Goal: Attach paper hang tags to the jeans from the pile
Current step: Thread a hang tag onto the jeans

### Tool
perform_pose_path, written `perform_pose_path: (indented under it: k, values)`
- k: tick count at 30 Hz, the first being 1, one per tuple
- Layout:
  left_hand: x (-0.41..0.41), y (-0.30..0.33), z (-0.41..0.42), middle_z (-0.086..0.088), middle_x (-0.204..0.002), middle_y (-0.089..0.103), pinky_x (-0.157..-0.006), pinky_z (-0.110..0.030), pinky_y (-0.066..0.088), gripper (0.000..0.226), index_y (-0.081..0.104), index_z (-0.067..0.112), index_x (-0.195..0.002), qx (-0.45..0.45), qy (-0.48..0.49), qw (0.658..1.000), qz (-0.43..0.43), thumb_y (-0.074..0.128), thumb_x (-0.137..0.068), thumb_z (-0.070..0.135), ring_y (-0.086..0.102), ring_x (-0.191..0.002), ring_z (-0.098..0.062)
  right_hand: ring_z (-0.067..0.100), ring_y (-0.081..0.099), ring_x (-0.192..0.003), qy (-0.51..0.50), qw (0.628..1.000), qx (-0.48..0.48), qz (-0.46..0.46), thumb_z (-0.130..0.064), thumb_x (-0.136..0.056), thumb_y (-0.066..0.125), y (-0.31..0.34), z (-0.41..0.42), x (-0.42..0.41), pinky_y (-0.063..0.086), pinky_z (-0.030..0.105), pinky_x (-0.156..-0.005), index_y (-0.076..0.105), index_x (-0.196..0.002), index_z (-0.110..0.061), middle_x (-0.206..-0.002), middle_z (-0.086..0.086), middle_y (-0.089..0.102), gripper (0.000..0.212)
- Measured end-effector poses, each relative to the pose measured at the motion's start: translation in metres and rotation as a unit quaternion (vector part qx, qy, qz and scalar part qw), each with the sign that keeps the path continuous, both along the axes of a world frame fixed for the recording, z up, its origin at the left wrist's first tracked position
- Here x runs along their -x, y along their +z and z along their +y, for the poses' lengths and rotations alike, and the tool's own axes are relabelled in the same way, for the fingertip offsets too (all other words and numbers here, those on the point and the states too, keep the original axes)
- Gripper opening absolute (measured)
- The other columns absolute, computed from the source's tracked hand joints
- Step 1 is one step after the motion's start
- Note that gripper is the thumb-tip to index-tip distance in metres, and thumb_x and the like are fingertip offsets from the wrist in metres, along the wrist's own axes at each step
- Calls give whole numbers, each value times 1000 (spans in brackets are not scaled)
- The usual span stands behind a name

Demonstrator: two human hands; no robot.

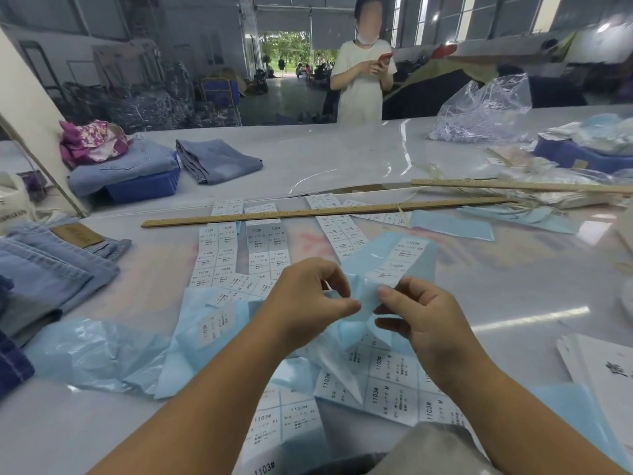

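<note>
Right now my left hand [308, 296] and right hand [416, 311] both pinch a thin blue label strip [387, 269] above the bench [513, 279]; light, floppy and tearable, I judge, so edges suit best, jeans [51, 269] lying left.

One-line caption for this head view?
Both hands pinch a pale blue label sheet above label strips on the table.

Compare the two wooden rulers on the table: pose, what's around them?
The near ruler lies fully in view across white label strips; the far ruler runs off the right edge. The near one is mostly bare on top; the far one sits among clear plastic wrapping. Both are long, flat, tan, with printed scales.
</note>
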State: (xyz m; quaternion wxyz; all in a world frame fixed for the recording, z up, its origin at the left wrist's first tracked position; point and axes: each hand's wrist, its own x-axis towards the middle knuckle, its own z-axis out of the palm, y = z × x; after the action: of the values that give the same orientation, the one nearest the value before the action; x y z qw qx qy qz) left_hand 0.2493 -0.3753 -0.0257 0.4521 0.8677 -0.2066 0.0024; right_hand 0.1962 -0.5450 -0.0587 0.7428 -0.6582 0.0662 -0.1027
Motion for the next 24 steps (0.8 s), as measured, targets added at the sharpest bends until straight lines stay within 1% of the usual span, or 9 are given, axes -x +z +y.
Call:
perform_pose_path:
  k: [2,4,7,9,11,13,17,20,24]
  values:
    - [-1,0,1,13,-73,58,-62,-16,42,26,59,27,-69,-2,-2,1000,-9,85,-70,25,52,-68,-3,17,70,-75,2,1000,18,-5,-1,-90,64,0,1,0,58,28,-68,73,-90,-11,-87,11,73,13]
    - [-1,0,3,13,-75,58,-60,-11,40,29,58,27,-72,-6,2,1000,-24,85,-69,33,50,-69,-3,15,69,-73,1,999,38,-10,4,-90,61,0,1,2,59,28,-69,72,-91,-13,-82,6,74,20]
    - [1,4,2,16,-91,56,-68,-3,35,27,61,31,-79,-4,29,996,-82,82,-72,47,50,-88,4,14,67,-72,6,998,60,-16,6,-91,60,-1,2,3,57,27,-69,72,-90,-13,-79,4,74,23]
    - [3,6,0,14,-94,53,-77,-10,37,25,66,32,-84,-17,21,991,-132,81,-73,48,47,-93,1,11,65,-70,18,997,69,-26,7,-90,60,-1,3,3,56,23,-66,73,-86,-15,-76,3,74,27]
    - [6,8,-4,9,-95,53,-85,-28,42,26,71,30,-92,-60,-7,981,-182,79,-75,48,48,-95,-9,10,63,-67,36,996,78,-33,6,-90,60,-1,6,4,54,22,-64,73,-83,-17,-73,1,72,28]
    - [10,8,-8,8,-95,52,-87,-37,42,25,74,27,-97,-108,-37,964,-239,78,-79,43,49,-97,-15,11,61,-66,48,994,86,-36,5,-90,61,-1,7,5,53,23,-64,74,-84,-17,-72,1,70,26]
    - [12,8,-10,3,-89,60,-82,-39,40,14,76,22,-93,-168,-59,922,-345,71,-85,33,56,-88,-21,14,58,-66,63,991,115,-40,13,-88,53,-1,7,6,52,25,-66,74,-86,-7,-78,17,70,29]
    - [12,6,-7,1,-82,62,-78,-42,44,16,75,21,-85,-208,-70,885,-410,63,-88,32,57,-76,-23,16,53,-65,66,989,127,-36,15,-87,53,0,8,7,50,30,-67,71,-85,4,-79,27,65,21]
    - [12,4,-6,1,-73,58,-77,-40,44,18,69,19,-78,-247,-74,857,-446,61,-91,26,53,-66,-23,23,55,-69,61,987,142,-34,9,-90,56,-2,8,6,53,38,-68,71,-87,5,-82,29,64,16]
